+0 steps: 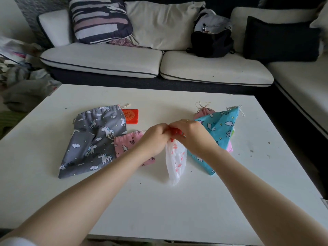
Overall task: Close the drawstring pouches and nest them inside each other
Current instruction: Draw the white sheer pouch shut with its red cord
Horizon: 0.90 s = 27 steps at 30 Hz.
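Legible writing is scarce. The pink pouch (130, 145) carries small dark lettering near its gathered top, of which "Little" can be made out; the word below it is too small to confirm. The red packet (130, 116) bears a round gold emblem, characters unreadable.

Both hands meet over the middle of the white table (159, 201). The left hand (154, 139) and right hand (190, 134) have fingers curled tight around the red gathered neck of the white pouch (176, 159), gripping it from either side, knuckles nearly touching. The body of that pouch, printed with pink figures, hangs from the grip toward the viewer and lies on the table surface. A ring shows on the right hand.

To the left lies the grey unicorn pouch (94, 139), flat, neck partly gathered, overlapping the pink pouch, which sits partly under the left wrist. The red packet lies just beyond the grey pouch. To the right, beneath the right forearm, lies the blue unicorn pouch (220, 132), with a smaller pink pouch (204, 111) just behind it, cords loose.

The table shows small dark specks. Behind it stands a cream sofa (124, 61) with a striped cushion (99, 20), a plain cushion (163, 23), a dark cushion (280, 39) and a dark backpack (211, 39).
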Motion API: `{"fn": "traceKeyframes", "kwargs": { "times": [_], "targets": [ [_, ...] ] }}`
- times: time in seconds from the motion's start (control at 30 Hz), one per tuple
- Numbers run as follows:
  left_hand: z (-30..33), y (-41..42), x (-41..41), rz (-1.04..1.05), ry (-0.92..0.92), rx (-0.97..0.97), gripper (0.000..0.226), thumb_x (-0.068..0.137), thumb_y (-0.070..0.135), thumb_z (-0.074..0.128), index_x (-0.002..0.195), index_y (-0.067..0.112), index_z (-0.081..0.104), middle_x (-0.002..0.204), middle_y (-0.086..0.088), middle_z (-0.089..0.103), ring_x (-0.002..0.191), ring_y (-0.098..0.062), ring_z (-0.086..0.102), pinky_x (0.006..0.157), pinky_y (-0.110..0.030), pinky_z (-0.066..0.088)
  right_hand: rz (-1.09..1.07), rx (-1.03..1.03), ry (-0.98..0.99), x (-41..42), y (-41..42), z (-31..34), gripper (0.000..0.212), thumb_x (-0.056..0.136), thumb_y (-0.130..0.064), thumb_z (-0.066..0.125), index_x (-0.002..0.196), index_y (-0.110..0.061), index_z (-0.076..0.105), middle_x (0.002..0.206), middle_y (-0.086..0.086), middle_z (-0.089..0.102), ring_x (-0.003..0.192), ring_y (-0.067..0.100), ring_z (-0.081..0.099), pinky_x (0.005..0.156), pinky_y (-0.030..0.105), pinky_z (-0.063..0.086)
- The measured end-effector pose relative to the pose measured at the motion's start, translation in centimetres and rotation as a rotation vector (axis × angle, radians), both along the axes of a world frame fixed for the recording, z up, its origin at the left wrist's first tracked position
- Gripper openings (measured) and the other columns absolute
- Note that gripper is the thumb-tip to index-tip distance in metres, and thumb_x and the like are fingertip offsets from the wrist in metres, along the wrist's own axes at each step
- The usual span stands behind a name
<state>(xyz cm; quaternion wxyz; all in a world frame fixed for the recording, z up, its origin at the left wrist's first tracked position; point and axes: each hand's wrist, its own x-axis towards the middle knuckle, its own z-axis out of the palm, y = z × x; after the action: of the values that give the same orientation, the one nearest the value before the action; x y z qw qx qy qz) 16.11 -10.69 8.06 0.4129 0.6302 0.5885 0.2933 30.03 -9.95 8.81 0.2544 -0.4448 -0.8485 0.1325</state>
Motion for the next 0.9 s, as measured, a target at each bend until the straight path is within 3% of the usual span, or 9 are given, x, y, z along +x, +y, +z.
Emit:
{"fn": "traceKeyframes", "kwargs": {
  "times": [0.07,0.1,0.23,0.33,0.43,0.53,0.67,0.8,0.9],
  "targets": [
    [0.2,-0.2,-0.2,-0.032,0.185,0.143,0.023,0.092,0.016,0.044,0.072,0.015,0.055,0.068,0.001,0.056,0.067,-0.021,0.05,0.059,-0.025,0.037,-0.026,-0.025,0.022,0.0,0.2,-0.1,0.013,0.084,-0.008,0.059,0.09,-0.008,0.07,0.08,0.007,0.068,0.072,0.019,0.058,0.064,0.021,0.042],
    [0.2,-0.3,-0.3,-0.043,0.262,0.216,0.022,0.093,0.014,0.044,0.075,0.013,0.056,0.069,0.0,0.056,0.066,-0.021,0.051,0.058,-0.027,0.037,-0.042,-0.035,0.03,0.1,0.2,-0.1,0.013,0.085,-0.009,0.059,0.09,-0.008,0.07,0.081,0.007,0.069,0.073,0.019,0.059,0.065,0.02,0.041],
    [-0.1,-0.4,-0.5,-0.054,0.416,0.408,0.02,0.094,0.016,0.047,0.095,0.002,0.061,0.094,-0.012,0.063,0.085,-0.029,0.058,0.074,-0.036,0.043,-0.095,-0.014,-0.073,0.0,-0.3,0.1,0.02,0.092,-0.017,0.05,0.095,-0.008,0.067,0.088,0.01,0.066,0.078,0.027,0.059,0.068,0.039,0.048],
    [0.1,-0.4,-0.7,-0.066,0.431,0.485,0.02,0.092,0.02,0.05,0.096,0.002,0.059,0.098,-0.011,0.061,0.086,-0.03,0.058,0.074,-0.04,0.045,-0.132,-0.15,-0.073,0.1,-0.6,1.2,0.021,0.094,-0.018,0.046,0.094,-0.006,0.064,0.082,0.006,0.062,0.072,0.022,0.054,0.067,0.033,0.047],
    [0.1,-0.5,-0.9,-0.053,0.425,0.501,0.019,0.089,0.021,0.054,0.095,0.003,0.058,0.097,-0.01,0.06,0.084,-0.029,0.058,0.073,-0.042,0.047,-0.117,-0.576,0.188,0.3,-0.7,2.5,0.021,0.091,-0.01,0.047,0.077,-0.007,0.062,0.064,0.0,0.057,0.056,0.009,0.055,0.053,0.015,0.042],
    [0.0,-0.6,-0.8,-0.021,0.379,0.61,0.024,0.086,0.027,0.053,0.096,0.005,0.056,0.1,-0.01,0.055,0.082,-0.028,0.058,0.068,-0.042,0.05,-0.12,-0.869,0.482,0.7,-0.8,2.7,0.027,0.092,-0.008,0.048,0.067,-0.011,0.059,0.061,0.0,0.055,0.051,0.008,0.055,0.051,0.018,0.039],
    [0.5,-0.5,-1.1,0.051,0.324,0.849,0.024,0.082,0.032,0.05,0.087,0.009,0.057,0.1,-0.002,0.038,0.07,-0.014,0.047,0.057,-0.032,0.045,-0.174,-1.073,0.834,1.0,-0.5,2.8,0.022,0.092,-0.01,0.049,0.076,-0.007,0.064,0.059,-0.001,0.059,0.045,0.01,0.051,0.039,0.015,0.032],
    [0.9,-0.8,-0.8,0.042,0.388,0.902,0.021,0.08,0.032,0.054,0.086,0.012,0.06,0.097,0.0,0.036,0.067,-0.015,0.049,0.057,-0.024,0.041,-0.202,-1.13,0.848,0.9,-0.4,3.0,0.018,0.091,-0.01,0.051,0.079,-0.006,0.063,0.06,0.0,0.056,0.044,0.008,0.05,0.038,0.015,0.031],
    [1.0,-0.5,-0.6,-0.034,0.415,0.887,0.023,0.079,0.03,0.054,0.082,0.009,0.063,0.087,-0.008,0.051,0.066,-0.02,0.052,0.061,-0.03,0.045,-0.203,-1.168,0.858,0.8,-0.4,3.1,0.02,0.091,-0.01,0.051,0.075,-0.008,0.063,0.056,-0.001,0.055,0.043,0.008,0.05,0.04,0.016,0.032]
  ]
}}
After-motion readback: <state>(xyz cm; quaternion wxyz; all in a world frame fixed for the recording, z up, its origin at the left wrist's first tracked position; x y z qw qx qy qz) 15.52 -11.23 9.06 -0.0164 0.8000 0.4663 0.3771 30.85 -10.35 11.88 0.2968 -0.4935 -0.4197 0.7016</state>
